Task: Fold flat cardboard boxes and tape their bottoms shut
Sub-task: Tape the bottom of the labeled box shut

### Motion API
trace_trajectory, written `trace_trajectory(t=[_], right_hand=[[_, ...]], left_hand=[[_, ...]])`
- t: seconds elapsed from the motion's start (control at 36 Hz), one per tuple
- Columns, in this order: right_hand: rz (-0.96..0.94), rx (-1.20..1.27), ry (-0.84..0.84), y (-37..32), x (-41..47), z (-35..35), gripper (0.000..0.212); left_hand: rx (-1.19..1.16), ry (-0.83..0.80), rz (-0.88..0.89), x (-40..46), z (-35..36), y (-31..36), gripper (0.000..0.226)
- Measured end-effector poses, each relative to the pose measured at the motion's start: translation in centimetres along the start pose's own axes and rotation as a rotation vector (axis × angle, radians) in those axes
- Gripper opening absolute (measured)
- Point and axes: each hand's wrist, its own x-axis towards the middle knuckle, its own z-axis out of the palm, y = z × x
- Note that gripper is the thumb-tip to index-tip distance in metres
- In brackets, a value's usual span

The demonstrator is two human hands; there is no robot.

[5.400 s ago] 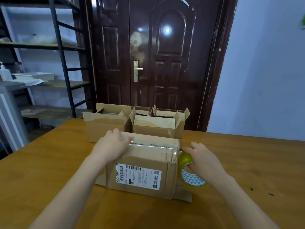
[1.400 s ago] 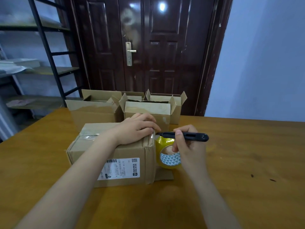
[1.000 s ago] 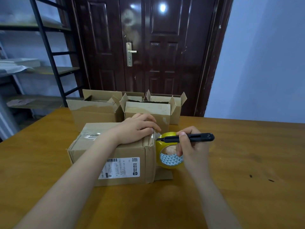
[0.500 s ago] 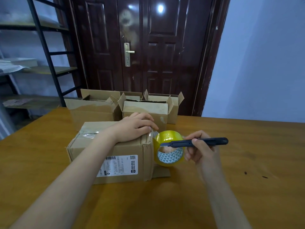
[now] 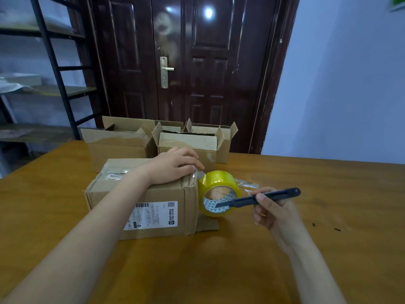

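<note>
Left hand: the left hand (image 5: 173, 165) lies palm down on the top right end of the brown cardboard box with a white shipping label (image 5: 144, 200), fingers relaxed and slightly bent over the taped edge, forearm stretched across the box top.
Right hand: the right hand (image 5: 274, 212) is raised just above the table, fingers curled round a slim black utility knife (image 5: 258, 198), thumb on top, blade end pointing left across the roll.
Tape: the yellow roll of clear packing tape (image 5: 219, 193) stands on edge, touching the box's right end.
Box: on the wooden table (image 5: 328, 238), tape along its top seam.
Behind: two open-topped cardboard boxes (image 5: 157, 139) near the dark door (image 5: 186, 62).
</note>
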Motion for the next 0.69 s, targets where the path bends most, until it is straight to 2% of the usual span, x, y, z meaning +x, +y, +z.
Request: trace_trajectory(t=[0.08, 0.19, 0.28, 0.47, 0.56, 0.61, 0.69], right_hand=[[0.005, -0.031, 0.041, -0.3, -0.4, -0.1, 0.017], [0.010, -0.155, 0.130, 0.2, -0.5, -0.1, 0.005], [0.057, -0.200, 0.169, 0.8, -0.6, -0.3, 0.010], [0.134, -0.227, 0.125, 1.3, -1.1, -1.1, 0.034], [0.141, -0.240, 0.137, 1.4, -1.2, -1.9, 0.036], [0.098, -0.350, 0.151, 1.6, -1.3, -2.5, 0.032], [-0.038, -0.744, 0.108, 2.5, -1.2, -3.2, 0.018]], left_hand=[[-0.005, 0.004, 0.005, 0.0, 0.0, 0.0, 0.027], [-0.022, 0.009, 0.005, -0.1, 0.1, 0.0, 0.027], [-0.029, 0.010, 0.007, -0.1, 0.1, 0.0, 0.026], [-0.028, 0.013, 0.010, 0.0, 0.0, -0.1, 0.026], [-0.028, 0.015, 0.011, 0.0, 0.0, -0.1, 0.026], [-0.027, 0.018, 0.013, 0.0, 0.0, -0.2, 0.026], [-0.029, 0.023, 0.021, 0.1, 0.1, -0.3, 0.025]])
